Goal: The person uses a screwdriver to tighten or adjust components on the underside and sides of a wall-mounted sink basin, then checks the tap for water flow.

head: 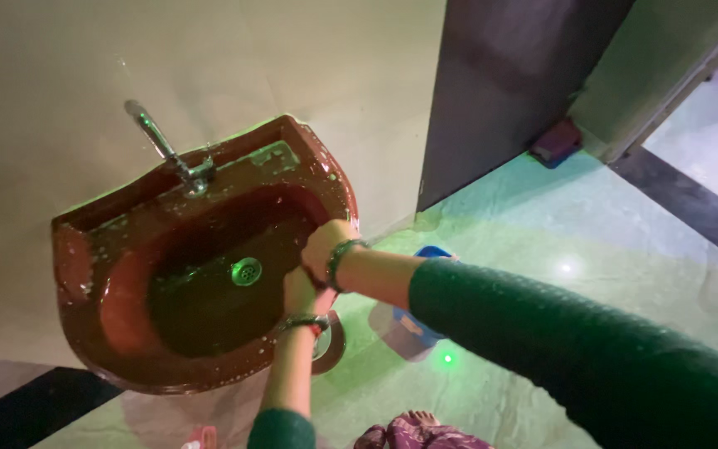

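Nearest the camera, patterned clothing [413, 434] showed at the bottom edge, with a bare foot just above it on the pale floor [542, 249]. Two dark green sleeves came up from there. The left hand [299, 293] rose from below, a bangle at its wrist, and the right hand [326, 249] reached in from the right with a dark bangle of its own. Both hands met over the right rim of the brown sink [85, 266], the right laid over the left, fingers curled and pressed together; nothing could be seen held between them, and whether the grip of either closed on anything could not be told.

Just beyond the hands, under the right forearm, a blue and white container [405, 328] stood on the floor beside the sink.

The basin was wet, flecked with foam along its rim, and a round metal drain [246, 271] sat in its middle. Farther back, a chrome tap [168, 154] rose from the rear ledge against the cream wall. Farthest off, a dark door panel [508, 83] stood to the right, with a small purple object [557, 141] at its foot.
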